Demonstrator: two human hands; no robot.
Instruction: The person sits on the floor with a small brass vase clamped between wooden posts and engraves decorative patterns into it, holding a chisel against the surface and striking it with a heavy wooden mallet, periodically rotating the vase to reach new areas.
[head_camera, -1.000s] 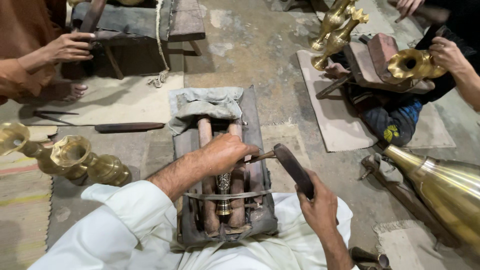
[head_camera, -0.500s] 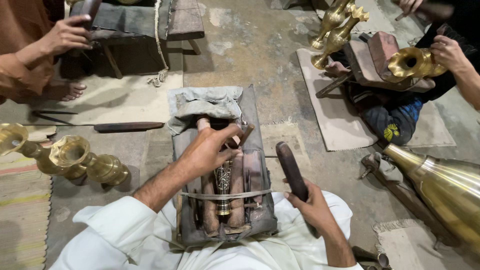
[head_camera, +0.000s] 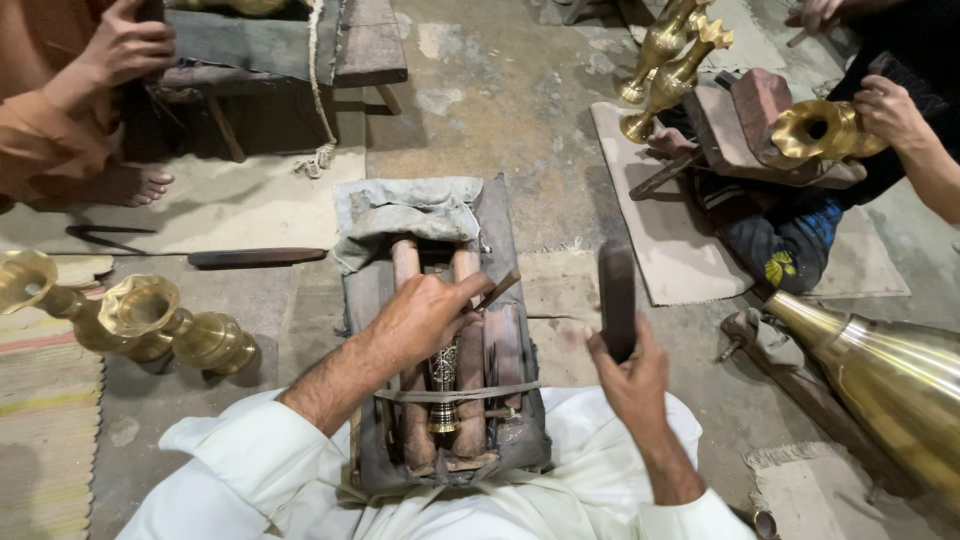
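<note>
Left hand (head_camera: 425, 315) grips a thin chisel (head_camera: 497, 290) over the engraved brass piece (head_camera: 443, 385) strapped in the wooden cradle (head_camera: 500, 400) on the lap; right hand (head_camera: 630, 375) holds a dark wooden mallet (head_camera: 616, 295) raised. Engraving shows partway; more seems left.

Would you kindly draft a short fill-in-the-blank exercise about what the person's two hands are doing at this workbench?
1. The right hand grips a dark wooden ____, raised upright.
2. The left hand holds a thin chisel above the engraved ____ piece.
3. That piece lies between two wooden ____ on the block.

Missing words: mallet; metal; rods
</note>
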